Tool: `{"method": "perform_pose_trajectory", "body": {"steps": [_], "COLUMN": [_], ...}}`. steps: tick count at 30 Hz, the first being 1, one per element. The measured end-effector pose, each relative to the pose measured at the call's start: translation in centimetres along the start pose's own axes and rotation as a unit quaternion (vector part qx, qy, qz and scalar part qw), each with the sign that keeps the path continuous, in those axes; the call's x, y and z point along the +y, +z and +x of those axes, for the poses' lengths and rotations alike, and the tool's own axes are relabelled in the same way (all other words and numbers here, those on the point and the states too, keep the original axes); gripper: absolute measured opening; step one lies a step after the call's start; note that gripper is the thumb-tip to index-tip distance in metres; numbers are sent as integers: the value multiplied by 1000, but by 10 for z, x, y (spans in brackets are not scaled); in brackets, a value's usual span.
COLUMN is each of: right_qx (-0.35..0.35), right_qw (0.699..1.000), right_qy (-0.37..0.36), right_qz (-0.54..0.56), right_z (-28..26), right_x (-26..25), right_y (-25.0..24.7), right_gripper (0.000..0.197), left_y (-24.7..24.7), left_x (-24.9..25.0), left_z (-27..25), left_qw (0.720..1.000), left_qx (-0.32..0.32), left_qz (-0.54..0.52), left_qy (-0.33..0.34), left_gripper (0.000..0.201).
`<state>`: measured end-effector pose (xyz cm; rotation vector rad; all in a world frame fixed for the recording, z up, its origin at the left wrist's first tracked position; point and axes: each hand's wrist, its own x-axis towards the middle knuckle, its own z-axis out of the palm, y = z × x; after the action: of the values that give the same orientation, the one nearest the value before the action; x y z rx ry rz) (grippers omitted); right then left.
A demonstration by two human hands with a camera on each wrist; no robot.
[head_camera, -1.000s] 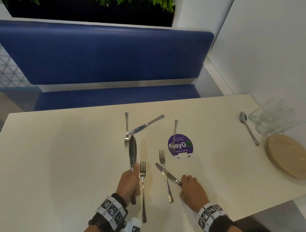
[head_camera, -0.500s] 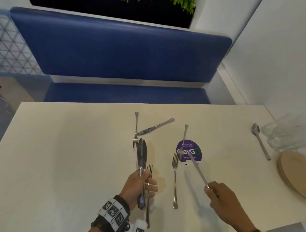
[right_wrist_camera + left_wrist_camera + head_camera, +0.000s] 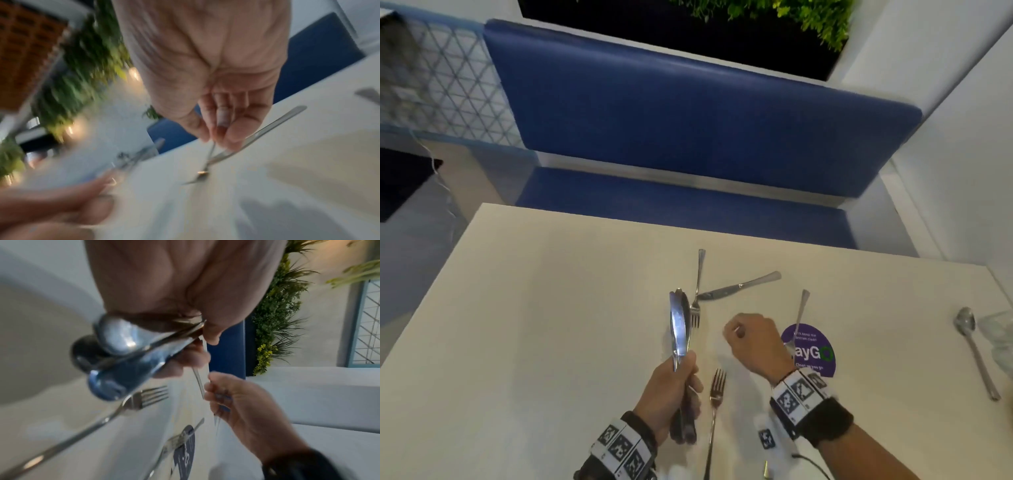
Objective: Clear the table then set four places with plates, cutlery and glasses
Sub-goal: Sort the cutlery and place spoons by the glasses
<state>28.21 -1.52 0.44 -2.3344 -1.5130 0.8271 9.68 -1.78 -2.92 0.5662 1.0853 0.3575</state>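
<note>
My left hand point(image 3: 671, 383) grips a bundle of knives point(image 3: 679, 329) by the handles, with the blades pointing up and away; their rounded handle ends point(image 3: 115, 337) show in the left wrist view. My right hand point(image 3: 751, 339) hovers just right of the blades with its fingers point(image 3: 224, 128) loosely curled, and nothing shows in it. A fork point(image 3: 717, 394) lies on the white table point(image 3: 551, 308) between my hands. Further off lie a second fork point(image 3: 698, 291), a knife point(image 3: 739, 286) crossing its neck, and a third fork point(image 3: 799, 318) on a purple sticker point(image 3: 813, 354).
A spoon point(image 3: 976, 349) lies near the table's right edge beside clear glasses point(image 3: 1000, 335), which the frame cuts off. A blue bench point(image 3: 688, 137) runs along the far side. A white wall stands on the right.
My right hand carried its knife over to the left hand, which now holds it with the other one. The right hand has drawn back without it. The view has swung left.
</note>
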Motion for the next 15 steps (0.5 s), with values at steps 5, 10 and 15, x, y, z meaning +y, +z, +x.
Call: {"method": "perform_pose_trajectory", "body": {"steps": [5,10,15], "right_qx": [12,-15,-83], "right_qw": [965,904,885], "right_qy": [-28,-98,-146], "right_qz": [-260,-415,-434], "right_z": [91,109,113], "right_x": [44,62,71], "right_y": [-10,-1,-11], "right_gripper": [58,37,34], "left_y": [-23,-43,-50], "left_x": [6,14,19], "left_z": [-8,-17,-19], "left_qw": [999,997,996], "left_qx": [49,65,74], "left_qz": [-5,-30,-56], "left_qy": [-5,4,3], "left_gripper": [34,38,38]}}
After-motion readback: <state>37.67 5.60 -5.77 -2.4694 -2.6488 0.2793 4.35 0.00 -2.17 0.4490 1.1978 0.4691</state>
